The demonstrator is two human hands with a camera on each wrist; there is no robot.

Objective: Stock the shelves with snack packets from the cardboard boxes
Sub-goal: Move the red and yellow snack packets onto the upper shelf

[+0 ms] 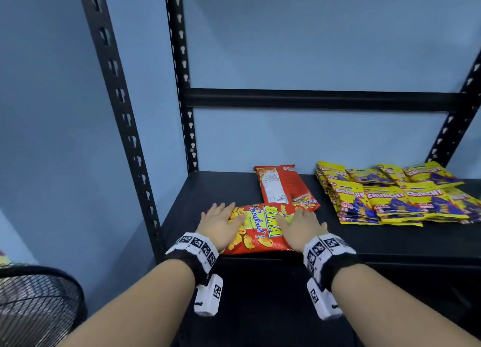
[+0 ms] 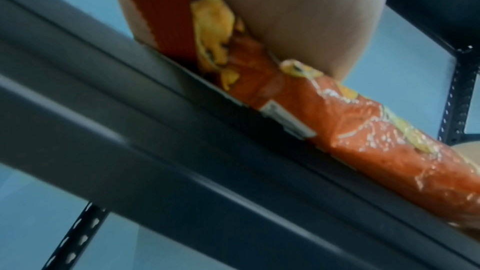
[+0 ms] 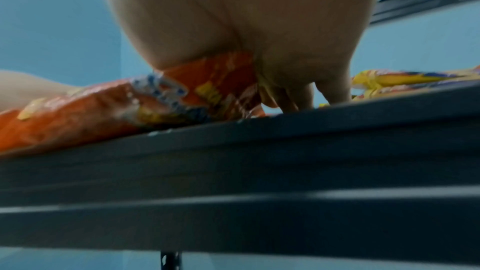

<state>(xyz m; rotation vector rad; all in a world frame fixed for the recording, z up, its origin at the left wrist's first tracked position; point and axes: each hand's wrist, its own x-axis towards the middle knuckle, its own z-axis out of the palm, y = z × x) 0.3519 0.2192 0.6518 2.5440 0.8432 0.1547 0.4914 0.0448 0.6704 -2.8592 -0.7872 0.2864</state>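
Note:
A red-orange seafood snack packet point(image 1: 260, 229) lies face up at the front edge of the black shelf point(image 1: 390, 242). My left hand point(image 1: 220, 223) presses flat on its left end, fingers straight. My right hand point(image 1: 299, 225) presses on its right part with fingers spread. In the left wrist view my left palm point(image 2: 298, 17) covers the packet point(image 2: 363, 130) above the shelf's front beam point(image 2: 155, 130). In the right wrist view my right hand point(image 3: 246, 17) bears on the packet point(image 3: 91, 110), fingertips reaching the shelf beside it. A second red packet point(image 1: 283, 187) lies just behind, back side up.
Stacks of yellow Crunchy packets point(image 1: 395, 195) fill the shelf's right side and show in the right wrist view point(image 3: 402, 77). Black slotted uprights point(image 1: 122, 117) and a cross beam point(image 1: 320, 99) frame the bay against a blue wall. A black fan point(image 1: 33, 307) stands low left.

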